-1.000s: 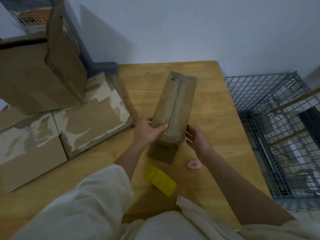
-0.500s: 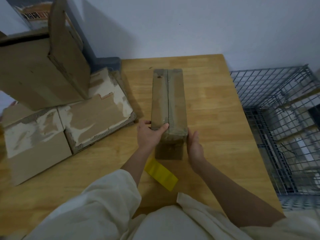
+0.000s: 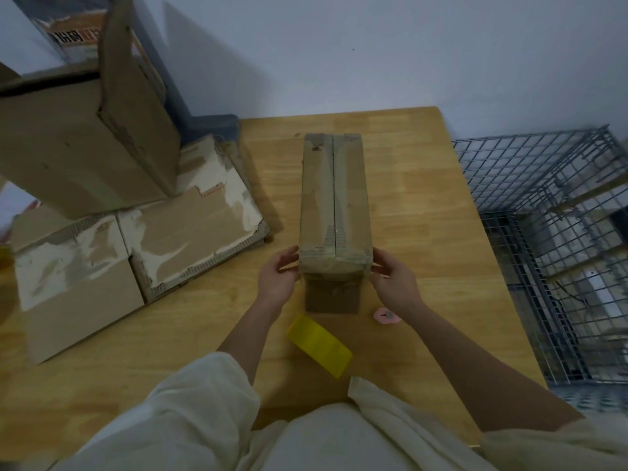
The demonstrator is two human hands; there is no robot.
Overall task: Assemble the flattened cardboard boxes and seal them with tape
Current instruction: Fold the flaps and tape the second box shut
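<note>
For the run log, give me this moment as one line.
box: upright on table | left hand, right hand: at box sides | tape: on table

The long narrow taped cardboard box (image 3: pixel 334 202) stands on the wooden table (image 3: pixel 424 205) before me, my left hand (image 3: pixel 277 280) and right hand (image 3: pixel 394 283) flanking its near end. Stacked torn cardboard boxes (image 3: pixel 136 239) lie left; a wire cage (image 3: pixel 557 232) stands right.

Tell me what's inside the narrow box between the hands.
Can't tell. The narrow box stands on the table with its top flaps closed and taped along the seam, so the inside is covered. Both hands only touch its near sides.
</note>
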